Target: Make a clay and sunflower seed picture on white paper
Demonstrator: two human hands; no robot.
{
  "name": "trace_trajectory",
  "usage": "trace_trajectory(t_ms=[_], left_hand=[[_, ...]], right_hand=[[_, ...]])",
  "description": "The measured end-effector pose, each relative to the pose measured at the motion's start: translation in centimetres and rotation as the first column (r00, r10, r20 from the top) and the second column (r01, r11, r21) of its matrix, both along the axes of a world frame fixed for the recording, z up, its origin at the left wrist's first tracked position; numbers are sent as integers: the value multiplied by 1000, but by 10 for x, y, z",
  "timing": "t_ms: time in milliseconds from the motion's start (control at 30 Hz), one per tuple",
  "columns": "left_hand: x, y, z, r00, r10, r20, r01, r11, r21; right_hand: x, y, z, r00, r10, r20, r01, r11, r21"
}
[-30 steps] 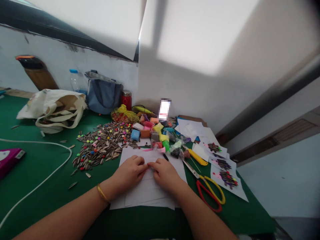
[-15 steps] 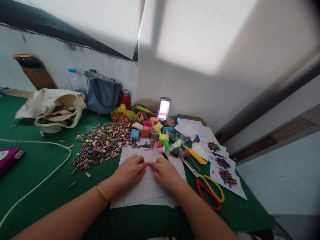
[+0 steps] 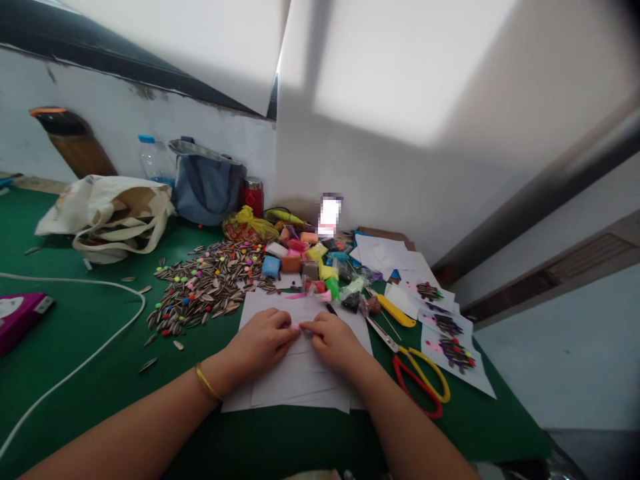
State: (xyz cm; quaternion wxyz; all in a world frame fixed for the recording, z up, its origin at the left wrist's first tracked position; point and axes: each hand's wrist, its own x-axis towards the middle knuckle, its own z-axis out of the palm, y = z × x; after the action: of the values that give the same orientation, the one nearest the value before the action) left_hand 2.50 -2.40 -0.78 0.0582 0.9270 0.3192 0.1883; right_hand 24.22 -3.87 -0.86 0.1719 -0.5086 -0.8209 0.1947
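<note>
Green table (image 3: 100,333) fills the lower frame. Stack of white paper (image 3: 295,383) at lower centre, both hands resting on it. Pile of striped seeds (image 3: 205,287) with coloured beads mixed in, left of centre, just beyond the paper's far left corner. Clay blocks (image 3: 300,257) in many colours at centre, past the paper. Scissors (image 3: 420,380) lower right, well apart from the hands.

Left hand (image 3: 260,343) and right hand (image 3: 335,343): fingers curled narrow, fingertips meeting on a pink bit (image 3: 296,325) just over the paper's middle. The bit is mostly hidden, so its shape cannot be told.

Judgement: work the bit with light, even fingertip pressure. Keep both wrists down on the paper to pin the sheet. Stay over the paper, clear of loose seeds.
</note>
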Motion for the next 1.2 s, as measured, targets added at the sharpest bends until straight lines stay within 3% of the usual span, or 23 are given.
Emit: trace_trajectory(t_ms=[233, 533, 800, 1200], left_hand=[[1, -2, -1, 1000, 10, -8, -9, 999, 37], [-5, 1, 1, 996, 33, 87, -27, 997, -70], [-13, 5, 1, 995, 64, 82, -52, 989, -139], [-16, 9, -1, 998, 38, 58, -33, 996, -87]], right_hand=[[-1, -1, 1, 1000, 4, -9, -4, 1000, 6], [3, 0, -3, 999, 36, 6, -36, 999, 20], [-1, -5, 6, 982, 119, 145, -129, 990, 57], [-7, -5, 1, 981, 75, 180, -93, 991, 96]])
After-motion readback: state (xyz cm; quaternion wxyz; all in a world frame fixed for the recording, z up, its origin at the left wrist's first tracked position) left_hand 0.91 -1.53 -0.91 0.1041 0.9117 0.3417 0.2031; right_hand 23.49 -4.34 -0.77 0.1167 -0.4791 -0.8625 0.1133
